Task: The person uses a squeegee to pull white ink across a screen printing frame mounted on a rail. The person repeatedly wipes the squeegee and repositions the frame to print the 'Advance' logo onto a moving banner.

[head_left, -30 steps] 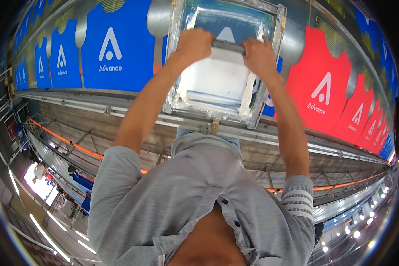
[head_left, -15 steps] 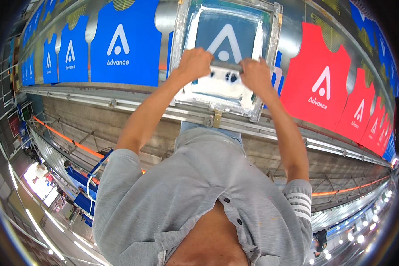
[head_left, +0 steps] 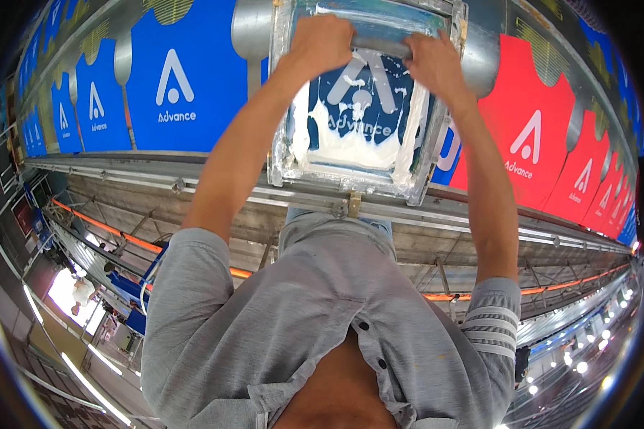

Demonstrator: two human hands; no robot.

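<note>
Both my hands are closed on a squeegee [head_left: 381, 48] at the far part of a silkscreen frame [head_left: 282, 136]. My left hand [head_left: 322, 44] grips its left end, and my right hand [head_left: 436, 66] its right end, with fingers wrapped over the bar. Inside the frame, white ink [head_left: 354, 151] lies in a thick band along the near side. Streaks and drips of it spread over the dark mesh, where a pale logo shows. The squeegee's lower edge is mostly hidden by my hands and blur.
Blue shirt panels [head_left: 211, 79] with white logos lie in a row to the left on a long metal table. Red panels [head_left: 501, 150] lie to the right. A metal rail [head_left: 257, 191] runs along the near table edge, with an orange line [head_left: 129, 236] below.
Both hands have moved the squeegee away from me, from the middle of the screen to its far part. White ink now streaks the mesh, and more of the logo shows.
</note>
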